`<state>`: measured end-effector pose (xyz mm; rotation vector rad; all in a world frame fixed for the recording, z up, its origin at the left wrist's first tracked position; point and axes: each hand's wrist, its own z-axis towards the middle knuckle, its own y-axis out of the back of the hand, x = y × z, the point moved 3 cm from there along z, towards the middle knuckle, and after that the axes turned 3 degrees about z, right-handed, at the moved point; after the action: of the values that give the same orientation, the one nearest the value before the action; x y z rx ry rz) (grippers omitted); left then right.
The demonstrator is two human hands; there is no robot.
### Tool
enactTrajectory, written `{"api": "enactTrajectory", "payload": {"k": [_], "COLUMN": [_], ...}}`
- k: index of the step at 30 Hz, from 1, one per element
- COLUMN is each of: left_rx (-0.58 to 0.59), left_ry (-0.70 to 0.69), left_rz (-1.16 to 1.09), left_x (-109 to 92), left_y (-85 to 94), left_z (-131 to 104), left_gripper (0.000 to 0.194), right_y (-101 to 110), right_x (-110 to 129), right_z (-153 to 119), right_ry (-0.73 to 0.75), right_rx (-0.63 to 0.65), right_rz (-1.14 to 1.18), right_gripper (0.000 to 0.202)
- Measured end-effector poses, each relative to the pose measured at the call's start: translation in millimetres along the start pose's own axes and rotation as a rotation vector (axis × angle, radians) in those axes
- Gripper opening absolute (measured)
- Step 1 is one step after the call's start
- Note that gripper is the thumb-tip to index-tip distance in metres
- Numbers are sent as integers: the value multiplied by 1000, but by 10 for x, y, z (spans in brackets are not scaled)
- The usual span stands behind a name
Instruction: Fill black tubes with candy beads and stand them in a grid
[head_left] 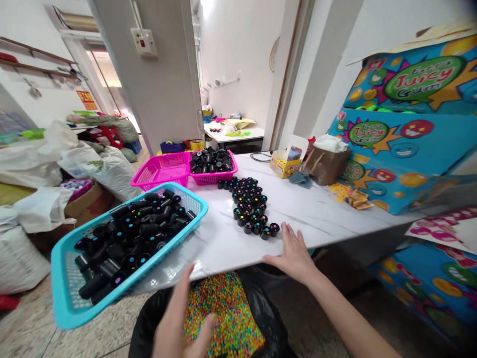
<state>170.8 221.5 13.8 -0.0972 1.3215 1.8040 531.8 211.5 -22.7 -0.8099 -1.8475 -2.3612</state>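
My right hand rests at the table's front edge, fingers spread, its fingertips beside a cluster of short black cylinders standing upright with coloured dots in their tops. I see nothing in its grasp. My left hand, slightly blurred, is raised with thumb and fingers apart and nothing between them. Beneath it, a black plastic bag holds many small coloured balls. To the left, a light-blue basket is filled with loose black cylinders lying every way.
A pink basket of black cylinders and another pink basket stand at the back of the white table. Farther right are a yellow box, a brown tissue box and stacked blue gum cartons. White sacks lie left.
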Motion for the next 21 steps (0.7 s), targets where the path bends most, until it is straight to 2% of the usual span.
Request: {"api": "enactTrajectory", "payload": {"k": [2,3,6,9,11,14,21], "left_rx": [287,337,377,391,387,368,367], "left_ry": [-72,-74,-40,-45,-54,-49,-56], "left_rz": [168,206,286,335,356,383,400], "left_x": [-161,-184,-130,-75,-65,-65,-120], "left_y": [-447,-629,-1058,-1349,-1486,-1625,-1727], "left_z": [329,543,1224,1720,1903,2042,2218], "left_gripper": [81,91,125,141,143,138,126], "right_y": [-32,-40,-42,-46,-57,-62,-25], "right_x": [89,126,185,174,146,103,-3], "right_z": [71,116,234,303,340,417,675], "right_ry": [-46,-72,-122,-111,-93,-69,-29], "right_rx": [21,35,62,59,62,80,103], "right_rz": [-66,-80,-93,-94,-96,-105,-87], "right_gripper": [130,130,132,134,135,133,136]}}
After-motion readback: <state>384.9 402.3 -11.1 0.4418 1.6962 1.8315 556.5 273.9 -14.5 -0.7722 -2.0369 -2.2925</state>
